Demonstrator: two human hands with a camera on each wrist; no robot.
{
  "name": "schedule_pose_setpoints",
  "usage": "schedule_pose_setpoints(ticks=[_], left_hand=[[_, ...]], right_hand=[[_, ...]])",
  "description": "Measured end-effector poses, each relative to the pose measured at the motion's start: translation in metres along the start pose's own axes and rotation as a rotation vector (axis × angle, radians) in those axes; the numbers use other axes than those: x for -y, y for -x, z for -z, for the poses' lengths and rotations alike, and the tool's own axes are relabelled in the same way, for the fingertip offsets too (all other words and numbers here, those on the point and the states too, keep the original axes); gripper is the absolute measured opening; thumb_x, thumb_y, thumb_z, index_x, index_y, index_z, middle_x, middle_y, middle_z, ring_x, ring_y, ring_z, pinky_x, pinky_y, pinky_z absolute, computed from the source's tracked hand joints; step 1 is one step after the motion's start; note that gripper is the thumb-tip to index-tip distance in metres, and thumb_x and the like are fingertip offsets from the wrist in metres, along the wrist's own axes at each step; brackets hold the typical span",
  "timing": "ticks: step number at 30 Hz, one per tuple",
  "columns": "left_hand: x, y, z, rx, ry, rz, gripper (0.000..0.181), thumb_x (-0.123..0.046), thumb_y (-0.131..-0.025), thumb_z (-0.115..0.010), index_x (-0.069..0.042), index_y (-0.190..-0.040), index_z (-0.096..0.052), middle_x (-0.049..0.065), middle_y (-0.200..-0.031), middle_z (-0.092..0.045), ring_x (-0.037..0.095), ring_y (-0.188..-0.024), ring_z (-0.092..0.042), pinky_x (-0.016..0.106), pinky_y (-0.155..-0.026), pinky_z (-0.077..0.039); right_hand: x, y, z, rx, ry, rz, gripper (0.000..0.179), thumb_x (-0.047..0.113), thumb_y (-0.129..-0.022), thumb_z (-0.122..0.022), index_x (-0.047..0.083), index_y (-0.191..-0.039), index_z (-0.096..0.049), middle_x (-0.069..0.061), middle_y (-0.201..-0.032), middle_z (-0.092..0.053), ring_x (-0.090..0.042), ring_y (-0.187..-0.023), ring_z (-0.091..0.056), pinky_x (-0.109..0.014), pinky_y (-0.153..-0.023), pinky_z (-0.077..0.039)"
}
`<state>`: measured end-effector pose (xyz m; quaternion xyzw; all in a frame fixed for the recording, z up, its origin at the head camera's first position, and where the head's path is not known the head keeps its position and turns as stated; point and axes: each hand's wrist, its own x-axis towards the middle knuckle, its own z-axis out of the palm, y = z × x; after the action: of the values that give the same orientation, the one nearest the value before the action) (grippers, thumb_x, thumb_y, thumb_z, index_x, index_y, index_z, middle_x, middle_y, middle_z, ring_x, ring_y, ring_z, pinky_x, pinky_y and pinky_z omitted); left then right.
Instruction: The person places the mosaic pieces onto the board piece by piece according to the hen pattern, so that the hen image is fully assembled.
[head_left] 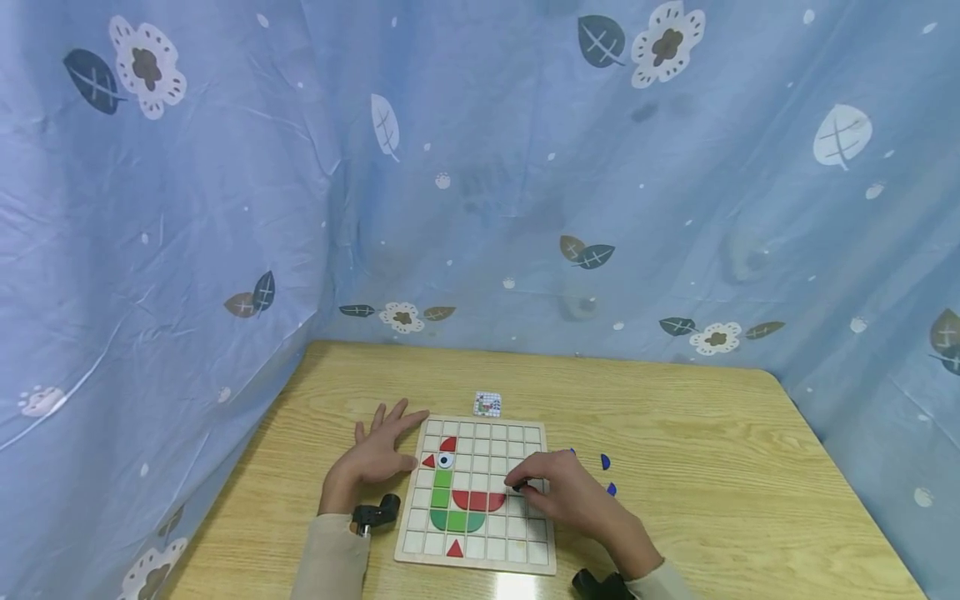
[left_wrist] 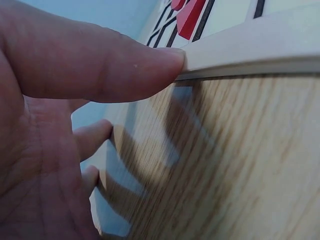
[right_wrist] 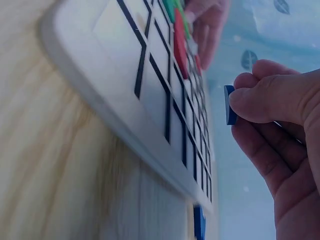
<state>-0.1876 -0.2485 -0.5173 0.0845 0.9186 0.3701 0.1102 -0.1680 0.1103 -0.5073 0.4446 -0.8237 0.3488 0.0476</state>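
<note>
My right hand [head_left: 564, 492] is over the right half of a white gridded board [head_left: 480, 567]. Thumb and fingertips pinch a small dark blue piece with a curved edge [right_wrist: 230, 105], seen raised above the board in the right wrist view. With fingers spread, my left hand [head_left: 381, 454] lies at the board's left side, its thumb [left_wrist: 160, 65] touching the wooden rim. On the grid, green pieces [head_left: 442, 489] form an upright and a curved base [head_left: 457, 522]. Beside them sit a red row [head_left: 478, 501], an eye piece [head_left: 446, 460], a red quarter-round [head_left: 448, 444] and red triangles [head_left: 454, 548].
Several loose blue pieces [head_left: 605, 462] lie on the wooden table [head_left: 675, 433] right of the board. Behind the board's far edge is a small pattern card [head_left: 487, 405]. A blue patterned curtain [head_left: 480, 208] hangs behind and beside the table.
</note>
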Motion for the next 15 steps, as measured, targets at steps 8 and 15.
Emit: schedule_pose_setpoints(ticks=[8, 15], left_hand=[[-0.003, 0.0, -0.001, -0.008, -0.001, -0.002, 0.082, -0.003, -0.087, -0.077, -0.017, -0.164, -0.052, 0.025, -0.182, -0.018, 0.057, -0.167, 0.008, 0.085, -0.122, 0.014], [-0.003, 0.0, 0.0, -0.012, -0.015, -0.002, 0.082, -0.004, -0.088, -0.078, -0.017, -0.164, -0.052, 0.026, -0.181, -0.018, 0.057, -0.167, 0.006, 0.086, -0.122, 0.012]], right_hand=[[-0.005, -0.024, -0.016, 0.144, 0.024, -0.034, 0.024, -0.005, -0.095, -0.079, 0.013, -0.109, -0.085, 0.005, -0.106, -0.084, -0.009, -0.099, -0.078, -0.026, -0.089, -0.063], [-0.002, -0.034, -0.021, 0.214, 0.077, -0.08, 0.026, -0.001, -0.097, -0.078, 0.018, -0.113, -0.085, 0.01, -0.109, -0.083, -0.003, -0.101, -0.075, -0.027, -0.095, -0.062]])
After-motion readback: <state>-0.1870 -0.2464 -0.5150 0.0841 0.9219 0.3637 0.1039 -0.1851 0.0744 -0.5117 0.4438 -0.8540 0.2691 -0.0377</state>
